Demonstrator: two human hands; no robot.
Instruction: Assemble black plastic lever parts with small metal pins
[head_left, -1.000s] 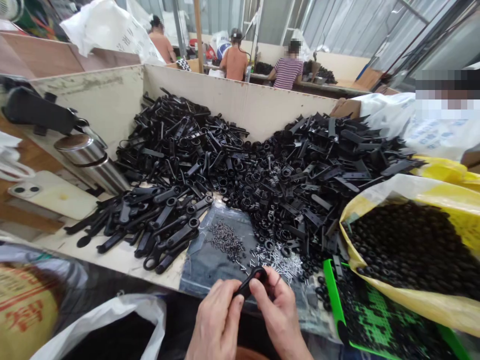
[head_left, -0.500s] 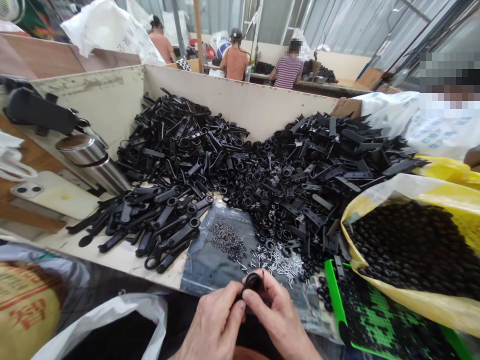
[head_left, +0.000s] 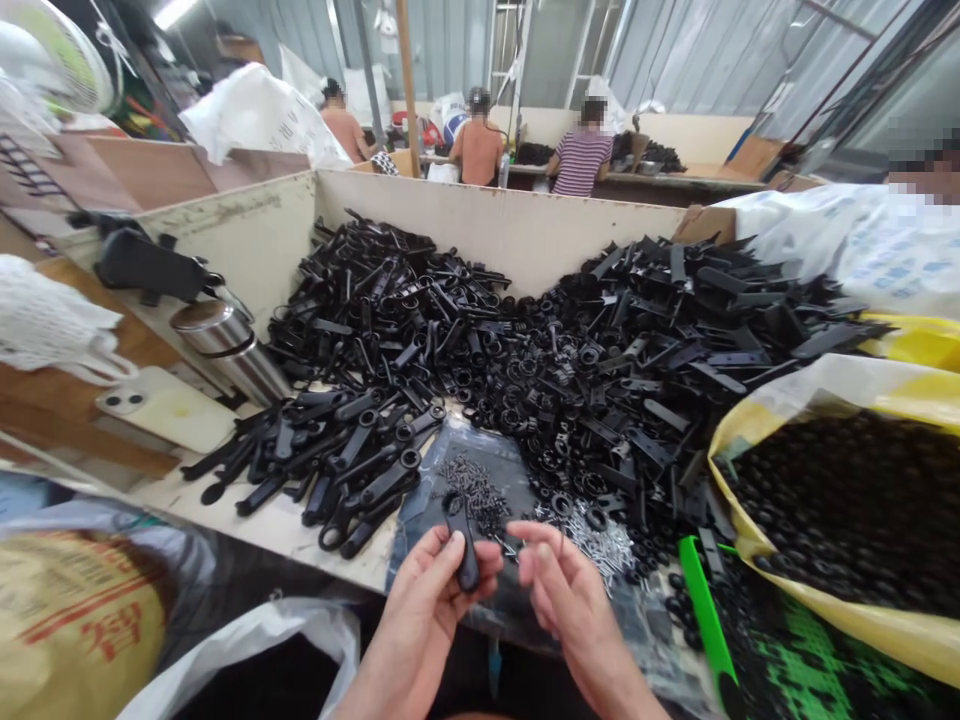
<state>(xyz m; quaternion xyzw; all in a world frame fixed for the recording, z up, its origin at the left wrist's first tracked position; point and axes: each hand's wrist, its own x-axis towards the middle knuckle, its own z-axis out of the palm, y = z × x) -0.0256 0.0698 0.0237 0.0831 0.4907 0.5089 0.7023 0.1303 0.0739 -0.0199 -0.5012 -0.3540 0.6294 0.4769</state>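
Observation:
My left hand [head_left: 431, 597] grips a black plastic handle part with a ring at one end [head_left: 466, 562], thumb on top and fingers beneath. The ring end points away from me, over the dark sheet [head_left: 421, 520]. Beside it, my right hand [head_left: 574, 592] is apart from the part, its fingers loosely curled and separated; I see nothing held in it. Just beyond my hands lie a heap of small dark metal pieces, perhaps springs [head_left: 472, 480], and a heap of silver pins [head_left: 604, 540]. Several similar black handles [head_left: 352, 450] are stacked to the left.
Large piles of black plastic parts [head_left: 375, 290] fill the tray against its pale back wall [head_left: 495, 220]. A steel flask [head_left: 240, 350] and a phone [head_left: 169, 410] lie left. At right are a yellow-white sack [head_left: 840, 580] and a green basket [head_left: 705, 620]. People sit at the back.
My hands have separated. The left now holds the handle part in view, tilted outward, while the right has let go and moved to the right. The camera view has shifted slightly left.

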